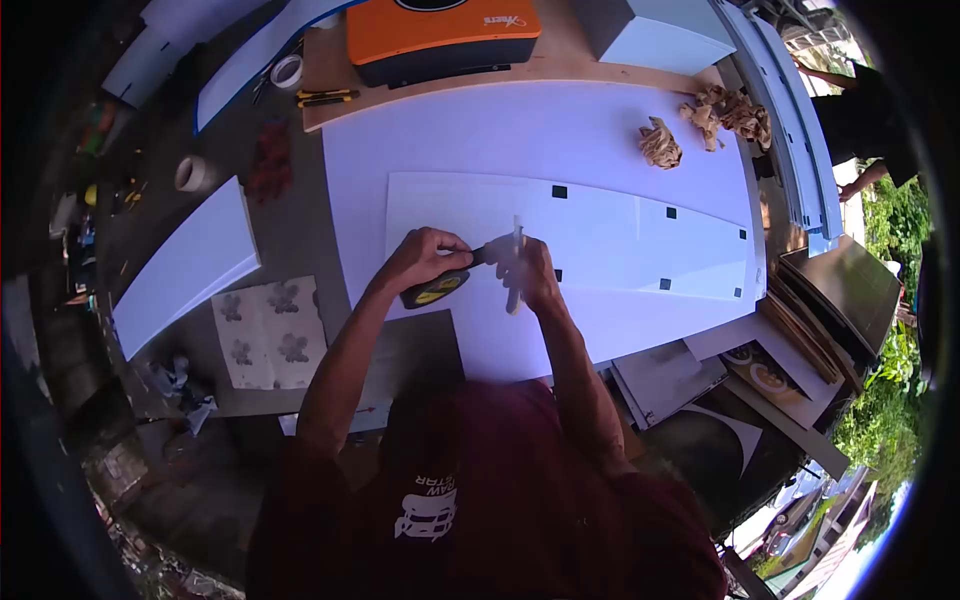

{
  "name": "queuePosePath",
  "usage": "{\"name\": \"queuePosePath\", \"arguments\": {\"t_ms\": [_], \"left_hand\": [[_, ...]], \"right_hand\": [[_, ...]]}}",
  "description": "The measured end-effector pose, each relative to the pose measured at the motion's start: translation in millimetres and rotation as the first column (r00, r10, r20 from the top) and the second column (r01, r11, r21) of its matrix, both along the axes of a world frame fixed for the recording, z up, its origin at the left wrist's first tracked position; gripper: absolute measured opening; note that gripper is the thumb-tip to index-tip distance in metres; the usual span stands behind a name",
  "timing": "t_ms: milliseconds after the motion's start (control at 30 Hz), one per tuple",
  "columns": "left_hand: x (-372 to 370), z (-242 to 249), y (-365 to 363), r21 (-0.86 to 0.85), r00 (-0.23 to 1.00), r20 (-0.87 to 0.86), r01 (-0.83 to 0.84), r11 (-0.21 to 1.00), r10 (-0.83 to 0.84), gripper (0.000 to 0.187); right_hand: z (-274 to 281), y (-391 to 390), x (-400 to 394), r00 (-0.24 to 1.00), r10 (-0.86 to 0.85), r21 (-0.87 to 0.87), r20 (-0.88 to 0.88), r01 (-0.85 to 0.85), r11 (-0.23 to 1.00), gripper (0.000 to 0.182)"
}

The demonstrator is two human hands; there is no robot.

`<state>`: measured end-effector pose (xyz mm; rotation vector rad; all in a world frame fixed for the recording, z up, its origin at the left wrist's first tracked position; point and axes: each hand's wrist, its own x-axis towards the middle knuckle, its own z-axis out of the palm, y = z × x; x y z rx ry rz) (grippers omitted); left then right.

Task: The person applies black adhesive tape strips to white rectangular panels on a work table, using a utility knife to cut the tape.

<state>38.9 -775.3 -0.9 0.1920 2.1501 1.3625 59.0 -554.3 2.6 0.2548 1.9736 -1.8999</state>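
Observation:
My left hand (432,255) is closed on a black and yellow roll-like tool (437,289), which looks like a tape measure. A dark strip runs from it towards my right hand (528,270). The fingers of my right hand are bent around a thin, pale upright object (517,240), blurred by motion. Both hands are over the left part of a long white panel (610,235) with small black squares along its edges. Beneath that panel lies a larger white sheet (360,150).
An orange and black case (445,38) sits on a wooden board (590,76) at the back. Crumpled brown paper (660,144) lies at the right. Tape rolls (190,174), yellow cutters (325,97) and a patterned sheet (270,335) are left. Another person (870,125) stands far right.

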Motion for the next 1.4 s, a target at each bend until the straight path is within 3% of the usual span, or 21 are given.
{"name": "queuePosePath", "arguments": {"t_ms": [133,200,300,433,467,500,567,600,633,700,767,867,967,1067,1233,1400], "left_hand": [[11.0,10.0,-34.6,-0.09,0.998,0.017,0.054,0.994,-0.053,0.034],[15.0,2.7,-48.7,-0.131,0.996,-0.059,0.065,0.989,-0.074,0.033],[24.7,9.0,-62.6,-0.218,0.999,0.037,-0.001,0.976,0.009,0.037],[29.4,22.4,-77.1,-0.114,0.987,0.137,-0.07,0.991,0.086,0.044],[28.1,25.3,-84.1,-0.092,0.979,0.192,-0.057,0.994,0.074,0.057],[28.3,18.3,-91.0,-0.199,0.993,0.071,-0.079,0.977,0.095,0.062],[29.8,0.1,-100.2,-0.4,0.979,-0.177,-0.163,0.902,0.099,0.073],[24.5,20.5,-108.7,-0.251,0.989,-0.04,-0.15,0.956,0.145,0.088],[23.7,14.8,-115.2,-0.094,0.992,-0.078,-0.106,0.99,0.099,0.102],[26.2,10.6,-123.2,-0.169,0.993,-0.116,-0.04,0.985,0.021,0.059],[17.6,34.3,-128.2,-0.151,0.986,0.166,-0.007,0.989,0.032,0.046],[20.0,21.7,-137.0,-0.116,0.993,0.078,-0.075,0.99,0.084,0.035],[17.0,3.2,-139.8,-0.126,0.988,0.053,-0.137,0.982,0.145,0.028],[6.3,5.9,-138.9,-0.283,0.994,-0.031,-0.109,0.953,0.105,0.028],[-20.1,14.7,-131.3,-0.473,0.996,-0.078,-0.067,0.879,0.034,0.029],[-38.0,5.0,-132.8,-0.463,0.991,-0.131,-0.073,0.884,0.013,0.025]], "right_hand": [[9.8,-46.2,24.1,0.996,-0.069,0.196,0.054,0.057,0.979,0.025],[9.4,-65.6,35.4,0.995,-0.102,0.238,-0.019,0.103,0.966,0.024],[0.0,-88.7,43.5,0.984,-0.081,0.367,-0.158,0.135,0.921,0.021],[-4.7,-109.8,51.8,0.924,-0.058,0.425,-0.379,0.23,0.875,0.021],[-2.7,-111.1,51.6,0.914,-0.057,0.423,-0.401,0.24,0.874,0.021],[0.0,-114.1,50.1,0.905,-0.055,0.414,-0.423,0.246,0.876,0.02],[23.4,-111.7,44.9,0.947,-0.098,0.384,-0.307,0.217,0.898,0.018],[29.3,-111.5,44.0,0.951,-0.082,0.404,-0.297,0.203,0.892,0.016],[30.2,-113.0,43.4,0.956,-0.049,0.431,-0.288,0.175,0.885,0.015],[27.7,-116.5,40.4,0.97,-0.076,0.374,-0.231,0.161,0.913,0.015],[24.1,-115.2,31.3,0.988,-0.144,0.33,-0.057,0.155,0.931,0.014],[8.6,-111.5,22.6,0.992,-0.125,0.269,-0.014,0.124,0.955,0.019],[2.8,-112.7,16.9,0.986,-0.135,0.239,0.094,0.11,0.965,0.024],[-22.3,-119.1,11.4,0.972,-0.151,0.127,0.181,0.129,0.984,0.03],[-41.2,-129.3,-5.4,0.97,-0.157,0.327,0.187,0.089,0.941,0.024],[-43.8,-135.2,-24.2,0.982,-0.118,0.438,0.15,0.041,0.898,0.025]]}}
